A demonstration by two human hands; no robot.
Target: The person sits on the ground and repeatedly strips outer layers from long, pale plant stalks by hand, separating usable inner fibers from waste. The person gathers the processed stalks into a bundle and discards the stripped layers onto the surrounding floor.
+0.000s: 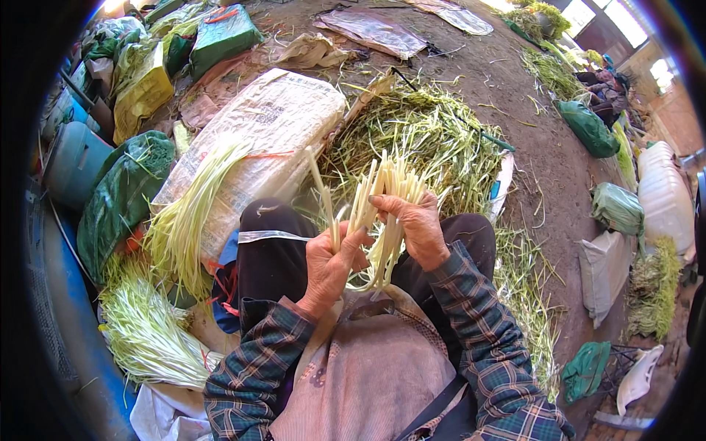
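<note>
Pale, long-stemmed greens, possibly blanched garlic chives, fill both hands above my lap. My right hand grips a thick bunch of stalks, with the cut ends upward and the rest hanging down towards the apron. My left hand pinches a few stalks that stand apart, close beside that bunch. The left thumb and right thumb nearly meet at the stalks between them. Left of my knees, a loose bundle of greens lies over a white woven sack. A red tie crosses its upper end.
A heap of trimmed leaves lies just beyond my knees. A larger bundle of greens rests at the lower left, near a green bag and a blue bucket. Rightward are a stool, a white jug and another person.
</note>
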